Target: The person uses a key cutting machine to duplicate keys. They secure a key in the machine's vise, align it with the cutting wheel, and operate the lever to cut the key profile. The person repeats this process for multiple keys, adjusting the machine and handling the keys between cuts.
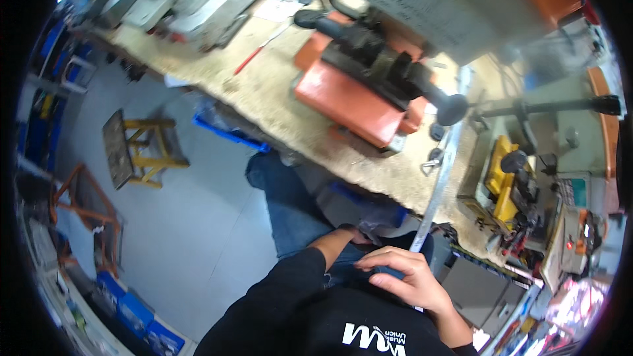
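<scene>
My left hand [358,234] reaches down at the bench's front edge, above my lap and next to a dark blue bin [382,209]. Its fingers are mostly hidden, so I cannot tell whether it holds anything. My right hand [410,278] hovers over my lap with thumb and fingers apart, holding nothing. Close to its fingertips lies the near end of a long flat metal strip [440,181], which runs back across the bench. Beyond both hands stands an orange machine [353,102] with black clamps and round knobs.
A small metal piece [432,163] lies on the worn wooden bench [264,105] beside the strip. Farther left is a thin red-handled tool [254,56]. A yellow machine [504,184] stands at right. On the floor are a wooden stool [142,148] and an orange metal frame [89,211].
</scene>
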{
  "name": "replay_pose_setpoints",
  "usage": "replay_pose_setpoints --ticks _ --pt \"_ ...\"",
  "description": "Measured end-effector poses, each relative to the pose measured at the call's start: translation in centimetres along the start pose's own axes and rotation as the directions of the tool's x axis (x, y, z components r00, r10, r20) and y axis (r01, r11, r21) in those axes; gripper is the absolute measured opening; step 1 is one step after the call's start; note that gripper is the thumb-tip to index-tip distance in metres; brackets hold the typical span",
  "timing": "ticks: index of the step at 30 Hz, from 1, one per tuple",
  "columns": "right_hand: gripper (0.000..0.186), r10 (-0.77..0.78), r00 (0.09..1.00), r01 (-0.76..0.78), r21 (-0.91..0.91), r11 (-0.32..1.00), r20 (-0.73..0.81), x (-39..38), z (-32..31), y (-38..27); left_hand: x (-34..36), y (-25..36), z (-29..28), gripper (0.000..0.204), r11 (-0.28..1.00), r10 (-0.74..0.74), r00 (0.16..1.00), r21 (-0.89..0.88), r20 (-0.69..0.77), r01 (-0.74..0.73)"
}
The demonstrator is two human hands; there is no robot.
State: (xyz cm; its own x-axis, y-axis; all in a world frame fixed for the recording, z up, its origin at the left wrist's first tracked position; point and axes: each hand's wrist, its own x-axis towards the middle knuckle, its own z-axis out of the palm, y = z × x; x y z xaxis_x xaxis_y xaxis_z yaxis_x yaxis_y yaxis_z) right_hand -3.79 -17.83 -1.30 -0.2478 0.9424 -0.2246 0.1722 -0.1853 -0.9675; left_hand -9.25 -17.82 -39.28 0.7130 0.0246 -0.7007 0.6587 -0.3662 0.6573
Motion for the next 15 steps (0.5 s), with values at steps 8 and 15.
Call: replay_pose_setpoints --ticks 8,15 --pt "0.025 0.038 0.992 -0.040 -0.017 0.999 -0.123 0.4 -1.2 -5.0 -0.5 -4.6 0.1 0.083 0.994 -0.083 0.994 -0.077 -0.070 0.078" --pt "0.030 -0.071 0.822 0.116 0.045 0.992 -0.565 0.0 -0.2 -3.1 -11.4 -7.8 -8.4 0.082 0.965 -0.256 0.966 0.069 0.040 0.253"
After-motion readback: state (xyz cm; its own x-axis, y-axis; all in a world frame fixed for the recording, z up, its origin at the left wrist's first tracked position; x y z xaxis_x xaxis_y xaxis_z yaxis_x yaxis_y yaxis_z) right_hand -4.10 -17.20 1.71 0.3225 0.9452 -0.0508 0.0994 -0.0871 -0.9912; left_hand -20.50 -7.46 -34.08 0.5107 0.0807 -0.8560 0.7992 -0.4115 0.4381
